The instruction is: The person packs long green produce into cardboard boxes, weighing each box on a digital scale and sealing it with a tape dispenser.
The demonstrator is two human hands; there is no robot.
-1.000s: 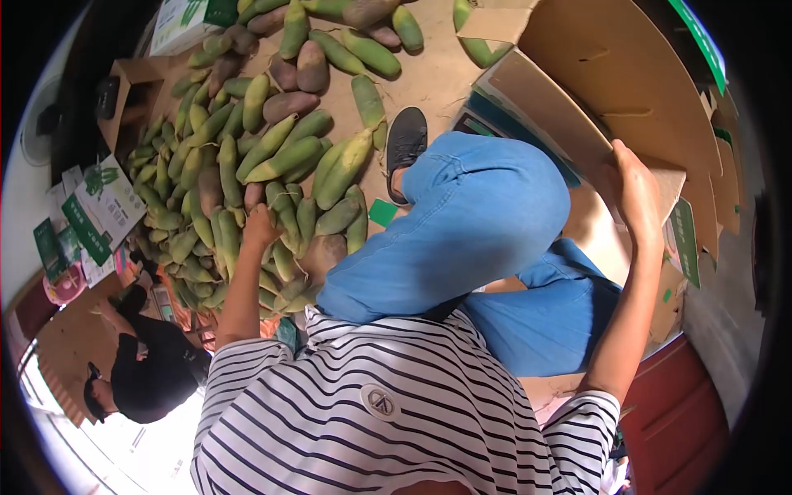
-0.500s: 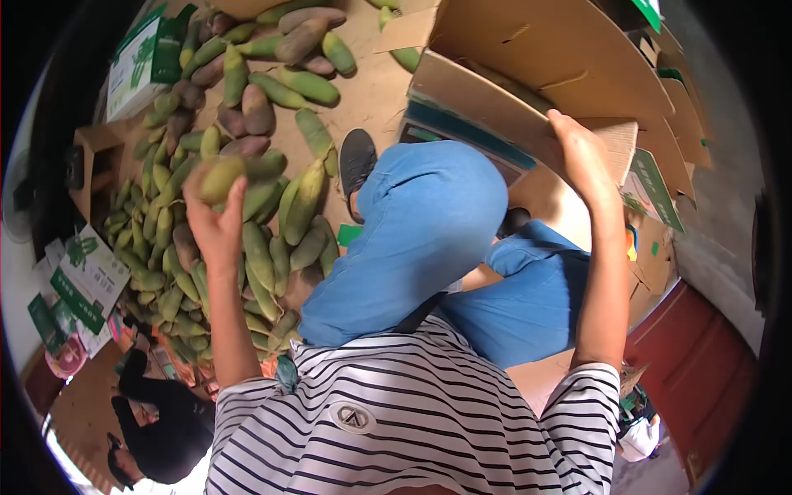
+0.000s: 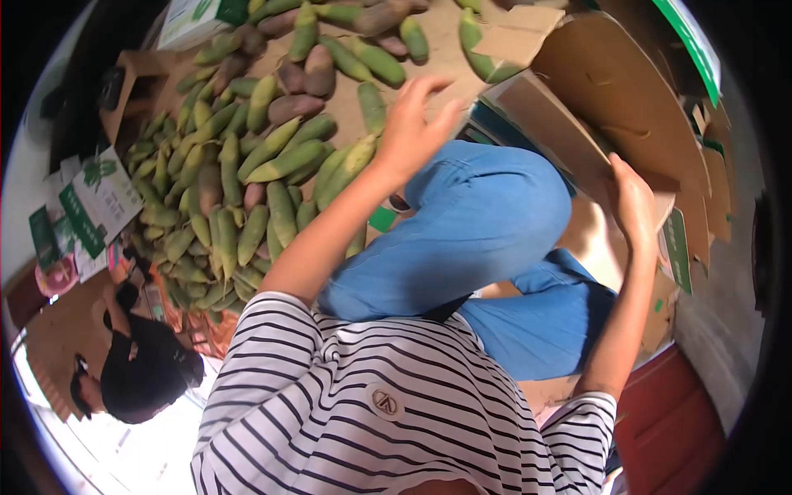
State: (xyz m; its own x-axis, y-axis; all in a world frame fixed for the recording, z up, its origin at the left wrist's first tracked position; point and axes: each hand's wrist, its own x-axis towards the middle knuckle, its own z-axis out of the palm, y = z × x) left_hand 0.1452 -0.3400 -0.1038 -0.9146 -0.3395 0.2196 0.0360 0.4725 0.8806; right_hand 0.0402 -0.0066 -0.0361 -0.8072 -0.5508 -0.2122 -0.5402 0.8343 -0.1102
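My left hand [image 3: 417, 124] is raised above my bent knee with its fingers spread and nothing in them. It is nearest a single green radish [image 3: 372, 108] lying on the cardboard. Past that hand to the left spreads a big pile of green radishes [image 3: 285, 161], some of them brownish purple. My right hand [image 3: 634, 198] grips the edge of an open cardboard box [image 3: 569, 124], fingers over the rim of its wall. The box leans tilted beside my leg, its inside mostly hidden from me.
A white and green printed carton [image 3: 194, 23] stands at the top left, and another printed carton [image 3: 101, 198] at the left. A person in black [image 3: 144, 371] is at the lower left. More cardboard [image 3: 718, 190] leans at the right, near a red panel [image 3: 668, 404].
My left hand has swung right from over the pile toward the box, and the radish it held is gone from it. My right hand stays on the box edge. The whole view has shifted.
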